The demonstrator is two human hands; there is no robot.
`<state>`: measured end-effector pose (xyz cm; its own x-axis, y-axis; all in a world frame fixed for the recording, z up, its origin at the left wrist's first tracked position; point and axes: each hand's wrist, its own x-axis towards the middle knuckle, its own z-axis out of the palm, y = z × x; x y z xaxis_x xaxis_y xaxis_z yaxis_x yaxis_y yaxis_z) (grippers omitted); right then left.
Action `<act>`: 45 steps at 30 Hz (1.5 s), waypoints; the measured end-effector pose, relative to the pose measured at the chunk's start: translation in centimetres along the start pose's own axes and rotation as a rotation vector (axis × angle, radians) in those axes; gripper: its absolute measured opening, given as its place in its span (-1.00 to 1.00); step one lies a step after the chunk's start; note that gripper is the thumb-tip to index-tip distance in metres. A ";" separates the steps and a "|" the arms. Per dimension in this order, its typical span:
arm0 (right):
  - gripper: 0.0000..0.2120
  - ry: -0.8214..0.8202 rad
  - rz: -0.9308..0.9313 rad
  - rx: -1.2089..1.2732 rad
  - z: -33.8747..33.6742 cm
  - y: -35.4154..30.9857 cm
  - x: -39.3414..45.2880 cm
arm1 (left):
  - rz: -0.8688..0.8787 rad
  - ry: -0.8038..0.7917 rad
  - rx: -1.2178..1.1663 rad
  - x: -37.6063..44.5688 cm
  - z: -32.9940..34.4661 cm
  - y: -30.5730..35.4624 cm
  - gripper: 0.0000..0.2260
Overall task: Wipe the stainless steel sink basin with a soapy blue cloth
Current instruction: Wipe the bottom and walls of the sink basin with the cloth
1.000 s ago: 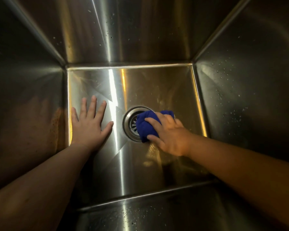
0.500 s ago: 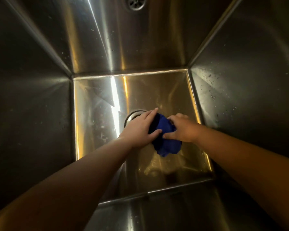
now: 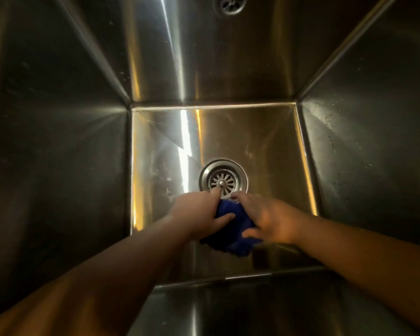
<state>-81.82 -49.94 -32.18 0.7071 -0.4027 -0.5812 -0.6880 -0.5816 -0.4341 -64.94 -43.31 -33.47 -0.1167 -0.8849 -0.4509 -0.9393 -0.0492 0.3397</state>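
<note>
— Where is the blue cloth (image 3: 230, 230) lying, and which way is it pointing?

— You are keeping it on the floor of the sink basin (image 3: 264, 141), just on the near side of the drain strainer (image 3: 223, 181). It is bunched into a soft lump; its longer side is running from the drain edge toward you and a little to the right, with a loose corner sticking out at the near right.

— What are your hands doing?

— Your left hand (image 3: 199, 212) is pinching the cloth from the left, the thumb lying on top of it and the fingers reaching to the rim of the drain. Your right hand (image 3: 269, 220) is gripping it from the right, the fingers curled into the fabric.

— And the materials?

— The basin is brushed steel, square-cornered, shining with long light streaks; small droplets are sitting on the right wall. The strainer is a round metal ring with radial slots. A second round grille, the overflow (image 3: 230, 3), is showing high on the far wall.

— What is differing from half a second ago?

— The strainer is now lying fully uncovered, and your hands are sitting closer to you than before. A second ago your left hand was lying flat on the floor, away from the cloth.
</note>
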 end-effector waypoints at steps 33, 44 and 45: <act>-0.19 0.212 -0.150 -0.093 2.3 -8.5 13.7 | -0.540 -0.363 0.735 0.5 -1.4 -7.7 -0.33; -0.55 -0.109 -0.314 -0.178 5.1 -5.3 1.4 | -0.170 -0.858 0.531 -3.2 2.6 0.6 -0.63; -0.53 -0.106 -0.298 -0.145 4.9 -4.8 0.4 | -0.074 -0.776 0.605 -3.4 2.8 1.1 -0.65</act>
<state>-79.02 -43.86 -33.75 0.8473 -0.1290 -0.5152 -0.4182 -0.7600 -0.4975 -66.44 -39.03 -33.89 -0.0272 -0.3294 -0.9438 -0.9343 0.3441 -0.0932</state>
